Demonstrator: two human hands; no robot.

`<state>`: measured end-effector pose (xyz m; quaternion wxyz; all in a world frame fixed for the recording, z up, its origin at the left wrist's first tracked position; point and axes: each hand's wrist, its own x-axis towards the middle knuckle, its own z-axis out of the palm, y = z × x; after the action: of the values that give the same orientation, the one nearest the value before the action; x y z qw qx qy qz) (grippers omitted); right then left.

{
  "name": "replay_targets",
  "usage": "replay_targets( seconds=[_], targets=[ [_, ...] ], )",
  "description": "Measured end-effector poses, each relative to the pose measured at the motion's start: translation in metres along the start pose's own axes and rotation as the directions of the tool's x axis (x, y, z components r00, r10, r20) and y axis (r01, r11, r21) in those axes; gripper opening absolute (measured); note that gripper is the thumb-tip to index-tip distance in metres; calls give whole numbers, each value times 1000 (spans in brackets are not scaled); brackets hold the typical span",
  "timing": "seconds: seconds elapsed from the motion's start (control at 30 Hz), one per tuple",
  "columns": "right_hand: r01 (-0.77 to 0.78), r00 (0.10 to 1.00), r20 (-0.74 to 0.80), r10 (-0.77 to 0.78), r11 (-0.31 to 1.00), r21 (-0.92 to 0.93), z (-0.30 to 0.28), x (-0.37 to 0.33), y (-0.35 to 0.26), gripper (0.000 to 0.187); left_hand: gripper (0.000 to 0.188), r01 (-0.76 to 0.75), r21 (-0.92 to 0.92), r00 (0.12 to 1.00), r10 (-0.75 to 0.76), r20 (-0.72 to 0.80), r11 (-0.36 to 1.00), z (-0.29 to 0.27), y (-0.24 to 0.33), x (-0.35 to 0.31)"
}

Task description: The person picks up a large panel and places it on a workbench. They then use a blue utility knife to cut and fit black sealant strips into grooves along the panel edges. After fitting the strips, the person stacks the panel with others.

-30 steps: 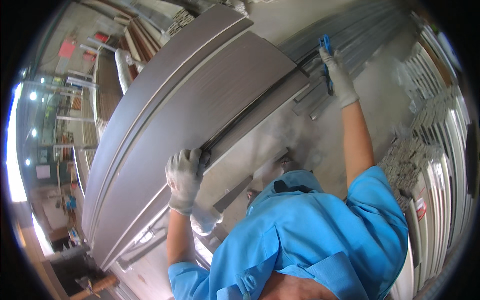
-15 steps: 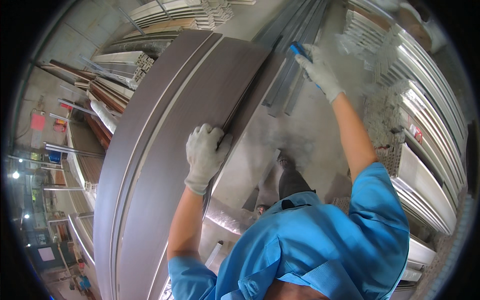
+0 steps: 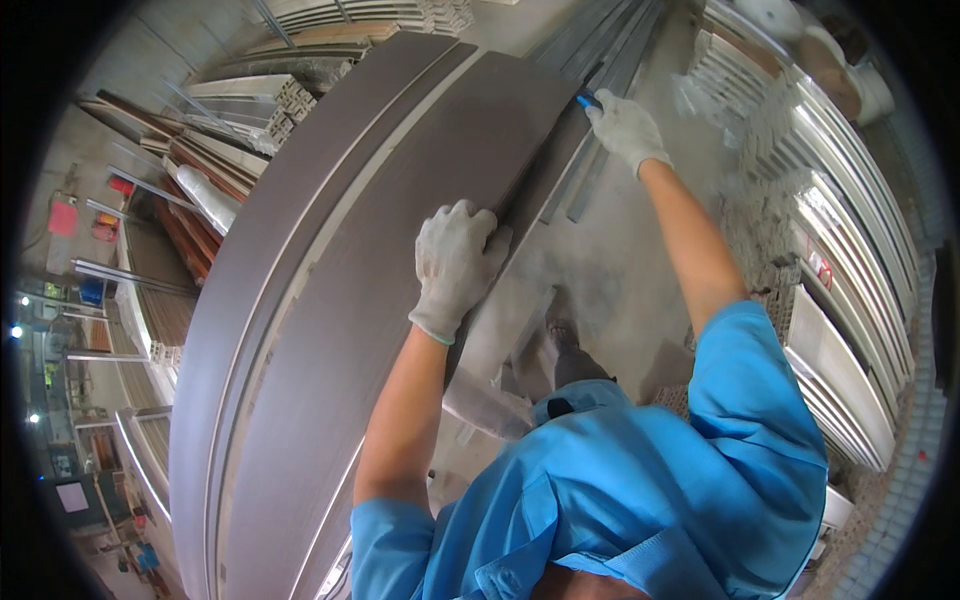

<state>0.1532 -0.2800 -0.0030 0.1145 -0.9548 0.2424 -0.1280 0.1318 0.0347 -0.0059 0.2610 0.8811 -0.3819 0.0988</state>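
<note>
Head view: one long grey-brown panel (image 3: pixel 345 330), lying to my left, running from near left to far centre; one dark lengthwise strip (image 3: pixel 545 165) along its right side; left hand (image 3: pixel 458 262), gloved, at that side, knuckles up, forearm reaching far and slightly right, fingers bent over the edge; whether clenched on it, I cannot tell; right hand (image 3: pixel 628 130), gloved, beside the panel's far right corner, arm well stretched, fingers wrapped round a blue tool (image 3: pixel 584 101), one end showing; contact with the panel unclear; for good handling, I judge, I should steady the panel with the left hand, clear of the tool's line; use light, even pressure; spare the panel's face.
</note>
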Motion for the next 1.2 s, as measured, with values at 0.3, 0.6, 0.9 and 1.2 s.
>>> replay_targets(
  seconds=[0.3,0.6,0.9,1.2],
  targets=[
    [294,955,-12,-295,945,142,4,-125,-71,27,22,54,-1,998,-54,33,999,0,-7,1],
    [57,997,-51,-54,997,49,-1,-67,-42,29,21,40,4,999,-40,25,999,-1,-8,1],
    [-32,995,-96,32,999,0,23,25,-5,38,22,31,-50,1000,-31,3,998,5,-14,2],
    [216,974,48,-222,970,112,8,-138,-75,34,21,41,22,998,-42,38,999,0,-4,7]
  ],
)
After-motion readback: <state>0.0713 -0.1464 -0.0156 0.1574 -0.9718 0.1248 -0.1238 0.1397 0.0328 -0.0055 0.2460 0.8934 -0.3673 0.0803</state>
